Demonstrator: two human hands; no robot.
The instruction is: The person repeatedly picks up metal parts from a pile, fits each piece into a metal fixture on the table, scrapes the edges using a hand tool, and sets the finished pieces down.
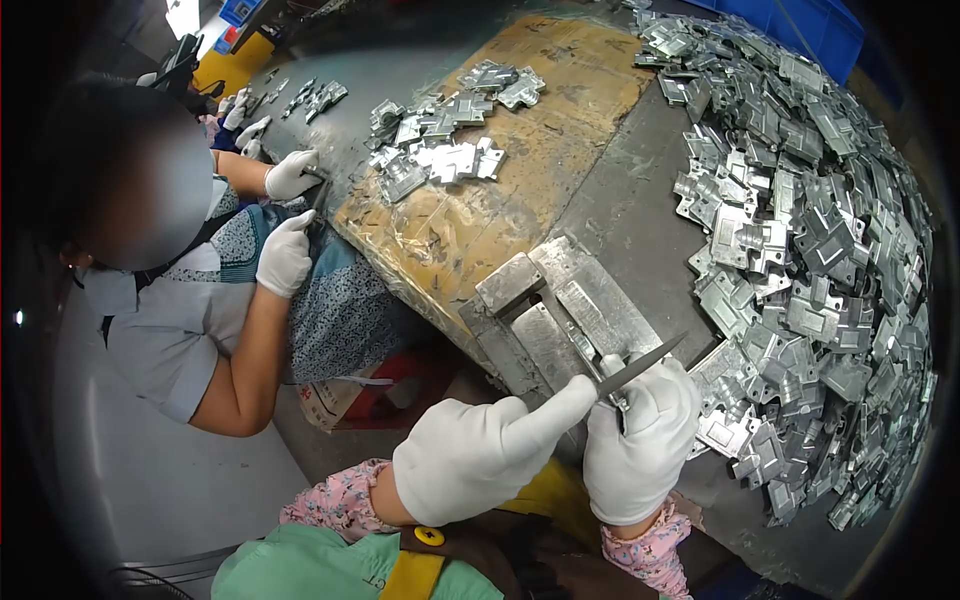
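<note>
White gloves cover both of my hands. My left hand is closed with its index finger stretched along a dark flat file, whose tip points up to the right. My right hand, beside it, has its fingers closed around a small metal part. The file crosses over that part. Just beyond my hands a steel block fixture with raised bars and a slot sits at the table edge. The file's handle end is hidden in my left glove.
A large heap of metal parts covers the right side. A smaller pile lies on the brown board. At the left sits a co-worker with gloved hands holding a tool. A blue crate stands at the back right.
</note>
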